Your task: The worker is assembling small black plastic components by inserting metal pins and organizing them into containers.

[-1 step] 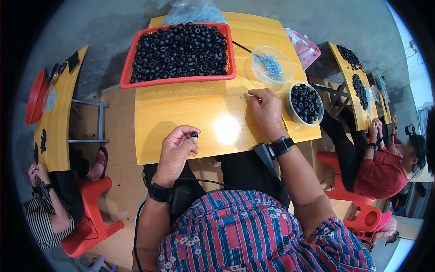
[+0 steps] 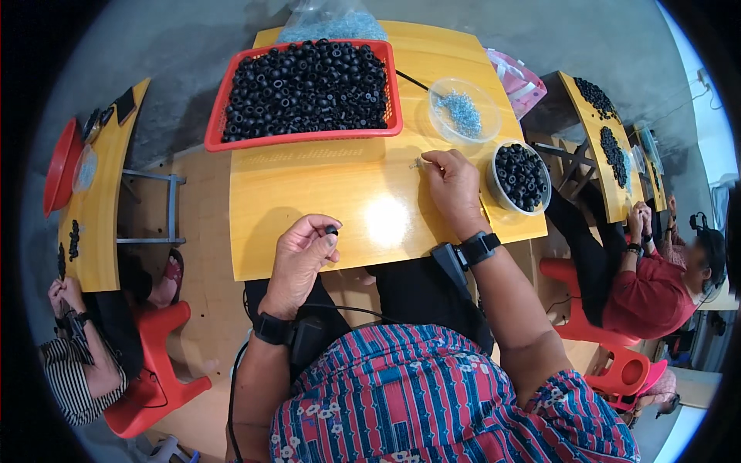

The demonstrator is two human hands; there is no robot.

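Observation:
Between the thumb and fingers of my left hand (image 2: pixel 302 251) is a small black cap-like piece (image 2: pixel 332 230), held over the table's near edge. My right hand (image 2: pixel 454 185) rests on the tabletop, its fingers bent together. Touching or just beside those fingertips lie a few tiny clear pieces (image 2: pixel 416 163); whether one is pinched is too small to make out. A round tub of black pieces (image 2: pixel 519 176) stands right of that hand. Beyond it sits a clear bowl (image 2: pixel 486 127) with small pale-blue transparent pieces.
A red basket (image 2: pixel 305 137) heaped with black pieces covers the far left of the yellow table (image 2: pixel 309 185). Behind it lies a bag of pale-blue pieces (image 2: pixel 332 27). People work at side tables left (image 2: pixel 100 216) and right (image 2: pixel 590 139). A pink bag (image 2: pixel 517 85) hangs beyond the right edge.

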